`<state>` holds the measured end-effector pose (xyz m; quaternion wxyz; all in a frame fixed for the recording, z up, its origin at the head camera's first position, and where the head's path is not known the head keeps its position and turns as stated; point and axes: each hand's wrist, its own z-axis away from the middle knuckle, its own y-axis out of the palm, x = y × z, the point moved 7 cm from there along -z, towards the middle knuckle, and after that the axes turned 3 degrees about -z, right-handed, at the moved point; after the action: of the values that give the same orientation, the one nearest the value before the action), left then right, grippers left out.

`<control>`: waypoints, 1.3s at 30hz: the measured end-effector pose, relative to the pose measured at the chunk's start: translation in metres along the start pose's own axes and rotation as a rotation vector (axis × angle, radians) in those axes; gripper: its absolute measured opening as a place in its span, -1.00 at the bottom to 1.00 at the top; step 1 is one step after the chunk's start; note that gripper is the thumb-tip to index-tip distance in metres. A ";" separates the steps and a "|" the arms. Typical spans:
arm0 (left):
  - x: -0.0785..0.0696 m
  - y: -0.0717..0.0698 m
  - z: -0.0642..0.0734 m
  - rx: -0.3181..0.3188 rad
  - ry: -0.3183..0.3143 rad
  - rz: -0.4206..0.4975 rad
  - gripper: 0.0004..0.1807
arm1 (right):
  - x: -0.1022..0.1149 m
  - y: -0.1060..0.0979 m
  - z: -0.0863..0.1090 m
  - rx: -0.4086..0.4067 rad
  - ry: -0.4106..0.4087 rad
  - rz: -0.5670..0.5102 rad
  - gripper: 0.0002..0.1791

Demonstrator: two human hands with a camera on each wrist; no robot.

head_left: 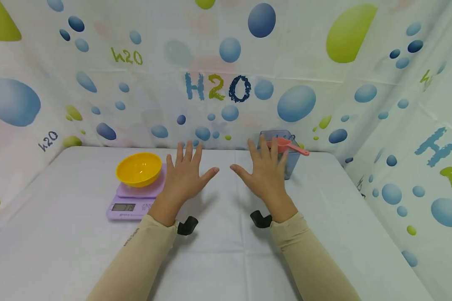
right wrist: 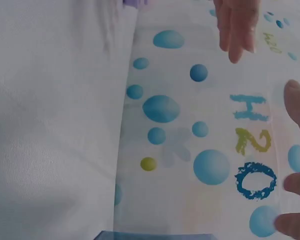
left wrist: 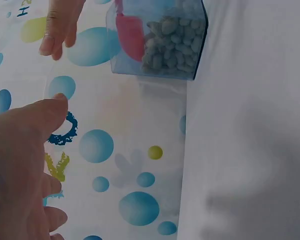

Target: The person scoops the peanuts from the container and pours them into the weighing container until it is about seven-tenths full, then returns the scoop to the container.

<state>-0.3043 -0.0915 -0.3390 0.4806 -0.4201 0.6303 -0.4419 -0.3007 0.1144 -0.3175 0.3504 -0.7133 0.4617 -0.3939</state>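
Both hands hover palm-down over the white table, fingers spread and holding nothing. My left hand is just right of a yellow bowl that sits on a purple kitchen scale. My right hand is in front of a clear blue container with a pink scoop resting on it. In the left wrist view the container holds grey pellets and the pink scoop.
A bubble-printed sheet with "H2O" lettering walls the table at the back and both sides. The scale's display faces me. Black wrist straps show under both sleeves.
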 end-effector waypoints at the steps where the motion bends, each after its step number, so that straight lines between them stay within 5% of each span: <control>1: -0.001 0.000 -0.001 0.003 0.007 0.027 0.05 | -0.002 -0.005 0.000 -0.054 -0.004 -0.026 0.06; 8: -0.007 0.005 -0.007 0.018 0.046 0.241 0.04 | -0.033 -0.041 0.008 -0.692 -0.050 -0.319 0.07; 11: -0.012 0.011 -0.011 0.026 0.064 0.330 0.02 | -0.058 -0.045 0.014 -0.837 0.057 -0.458 0.17; 15: -0.027 0.021 -0.019 0.065 0.067 0.480 0.00 | -0.095 -0.035 0.024 -0.912 0.277 -0.703 0.27; 19: -0.045 0.030 -0.027 0.101 0.057 0.595 -0.01 | -0.122 -0.010 0.032 -0.883 0.504 -0.952 0.28; 23: -0.059 0.037 -0.031 0.112 0.055 0.647 -0.02 | -0.129 0.017 0.031 -0.683 0.659 -1.027 0.35; 28: -0.066 0.046 -0.032 0.126 0.063 0.706 -0.04 | -0.121 0.039 0.023 -0.492 0.673 -0.961 0.47; 39: -0.073 0.067 -0.033 0.200 0.089 0.801 -0.13 | -0.110 0.051 0.016 -0.453 0.639 -0.850 0.48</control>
<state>-0.3303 0.0009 -0.3811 0.6253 -0.0733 0.7181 -0.2966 -0.3349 0.2025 -0.3949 -0.1570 -0.7389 0.2903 -0.5874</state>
